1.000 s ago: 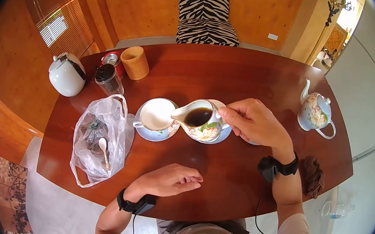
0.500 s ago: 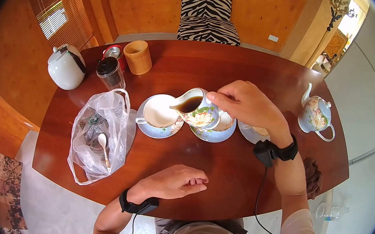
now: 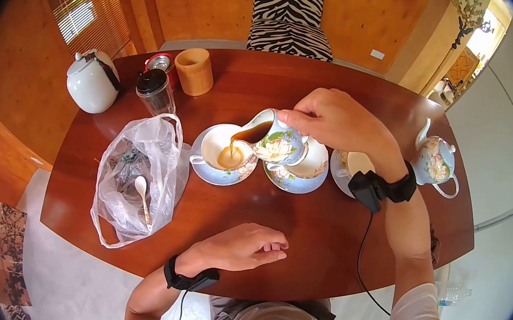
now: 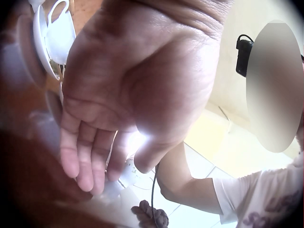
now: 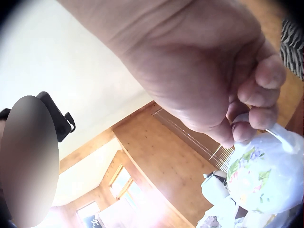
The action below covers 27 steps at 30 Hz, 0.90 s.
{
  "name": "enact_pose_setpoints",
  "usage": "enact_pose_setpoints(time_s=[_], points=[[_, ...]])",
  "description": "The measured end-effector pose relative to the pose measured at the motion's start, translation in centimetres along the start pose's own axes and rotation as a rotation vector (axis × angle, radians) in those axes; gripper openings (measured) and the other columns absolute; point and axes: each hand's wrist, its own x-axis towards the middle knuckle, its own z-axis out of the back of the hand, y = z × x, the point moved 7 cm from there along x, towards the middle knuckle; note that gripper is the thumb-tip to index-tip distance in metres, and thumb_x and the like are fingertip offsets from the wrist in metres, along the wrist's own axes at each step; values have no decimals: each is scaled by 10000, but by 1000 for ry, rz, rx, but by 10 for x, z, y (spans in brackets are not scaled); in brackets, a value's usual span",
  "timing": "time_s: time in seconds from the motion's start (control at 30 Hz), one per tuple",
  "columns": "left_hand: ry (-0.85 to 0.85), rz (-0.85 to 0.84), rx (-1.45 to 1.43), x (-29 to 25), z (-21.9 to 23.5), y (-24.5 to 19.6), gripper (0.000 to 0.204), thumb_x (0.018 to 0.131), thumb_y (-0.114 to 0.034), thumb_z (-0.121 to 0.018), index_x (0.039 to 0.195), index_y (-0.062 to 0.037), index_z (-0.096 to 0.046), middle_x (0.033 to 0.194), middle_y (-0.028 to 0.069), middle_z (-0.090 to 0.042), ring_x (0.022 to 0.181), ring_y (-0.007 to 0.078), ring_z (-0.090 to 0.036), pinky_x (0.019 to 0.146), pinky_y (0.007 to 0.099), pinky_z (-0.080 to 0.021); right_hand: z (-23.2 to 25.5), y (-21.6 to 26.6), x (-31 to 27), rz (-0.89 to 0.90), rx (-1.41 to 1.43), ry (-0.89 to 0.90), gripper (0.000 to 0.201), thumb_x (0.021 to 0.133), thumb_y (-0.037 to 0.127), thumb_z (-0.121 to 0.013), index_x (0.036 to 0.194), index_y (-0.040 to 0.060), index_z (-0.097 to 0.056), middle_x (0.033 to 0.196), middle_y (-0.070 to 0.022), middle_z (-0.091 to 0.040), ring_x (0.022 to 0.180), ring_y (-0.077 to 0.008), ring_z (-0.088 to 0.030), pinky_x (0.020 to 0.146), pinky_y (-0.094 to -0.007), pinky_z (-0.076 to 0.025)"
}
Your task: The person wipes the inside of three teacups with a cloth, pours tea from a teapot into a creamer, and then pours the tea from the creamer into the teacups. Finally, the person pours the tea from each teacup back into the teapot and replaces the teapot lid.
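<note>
My right hand point(image 3: 343, 124) pinches the handle of a floral creamer jug point(image 3: 278, 143), which is tilted to the left. Dark brown liquid runs from its spout into the left teacup point(image 3: 213, 144), where a small pale-brown pool shows at the bottom. That cup sits on a blue floral saucer point(image 3: 219, 178). A second teacup point(image 3: 314, 160) on its saucer stands partly behind the jug, and a third cup point(image 3: 358, 163) lies half hidden by my right wrist. Near the front edge, my left hand point(image 3: 243, 247) holds nothing, its fingers loosely bent; its palm point(image 4: 142, 85) faces the left wrist camera.
A plastic bag point(image 3: 137, 203) with a white spoon point(image 3: 142, 194) lies at the left. Behind it stand a white lidded jar point(image 3: 92, 86), a black-lidded clear cup point(image 3: 155, 91), a red-rimmed can point(image 3: 161, 62) and a wooden cup point(image 3: 194, 74). A floral teapot point(image 3: 435, 161) stands at the right.
The jug has tipped further to the left, and its liquid now streams into the left teacup, which held none before. My right hand has risen and shifted left; the left hand has barely moved.
</note>
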Motion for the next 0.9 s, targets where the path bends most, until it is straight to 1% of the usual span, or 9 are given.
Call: enact_pose_setpoints(time_s=[0.07, 0.13, 0.27, 0.53, 0.63, 0.73, 0.8, 0.83, 0.9], points=[[5, 7, -2, 0, -1, 2, 248, 994, -215, -679, 1139, -14, -678, 1012, 135, -740, 889, 299, -707, 776, 385, -555, 2, 1, 1, -15, -6, 7, 592, 1003, 456, -618, 677, -37, -589, 526, -97, -380, 493, -177, -367, 498, -385, -330], [12, 12, -5, 0, -2, 1, 244, 992, -212, -682, 1134, -14, -679, 1000, 135, -734, 884, 301, -706, 775, 386, -555, 3, 2, 1, -43, -70, 17, 583, 969, 449, -587, 649, -38, -615, 547, -197, -504, 507, -317, -498, 561, -459, -425], [-2, 1, -6, 0, -1, -1, 240, 989, -206, -687, 1127, -10, -677, 985, 136, -726, 879, 295, -705, 773, 383, -559, 4, 4, 2, -10, -29, -1, 584, 968, 444, -588, 642, -40, -603, 550, -204, -485, 502, -314, -480, 557, -464, -416], [-40, -34, -53, 1, 3, -7, 235, 998, -205, -687, 1124, -7, -683, 987, 132, -740, 847, 259, -714, 741, 362, -562, 7, 8, 3, -7, -75, 28, 548, 967, 440, -598, 712, -37, -684, 575, -198, -551, 530, -316, -536, 576, -447, -448], [-124, -75, -125, 2, 12, -15, 198, 991, -172, -699, 1095, -4, -694, 952, 123, -739, 816, 234, -710, 716, 336, -555, 8, 7, 4, -10, -68, 34, 554, 969, 443, -599, 708, -39, -680, 576, -199, -554, 532, -316, -542, 579, -449, -449], [-234, 9, -225, 4, 23, -21, 154, 982, -142, -711, 1051, -5, -703, 909, 110, -729, 788, 211, -696, 699, 300, -542, 8, 4, 5, -15, -79, 32, 555, 969, 446, -599, 717, -40, -690, 585, -207, -564, 540, -325, -553, 584, -453, -454], [-359, -38, -88, 6, 31, -32, 131, 978, -130, -714, 979, -1, -693, 846, 106, -701, 724, 205, -664, 660, 293, -524, 8, 3, 5, -7, -80, 32, 551, 969, 445, -598, 724, -39, -696, 590, -210, -569, 543, -329, -557, 584, -453, -456], [-360, -36, -89, 9, 29, -32, 131, 978, -130, -714, 979, -1, -693, 846, 106, -701, 724, 205, -664, 660, 293, -524, 7, 4, 6, 1, -81, 35, 548, 968, 444, -597, 730, -38, -702, 594, -214, -573, 547, -332, -562, 585, -454, -458], [-408, -63, -66, 13, 30, -32, 300, 979, -166, -701, 778, 22, -579, 659, 165, -550, 564, 305, -512, 553, 406, -434, 7, 3, 7, -2, -82, 42, 544, 968, 442, -596, 733, -37, -706, 601, -218, -577, 550, -335, -563, 587, -452, -460]])
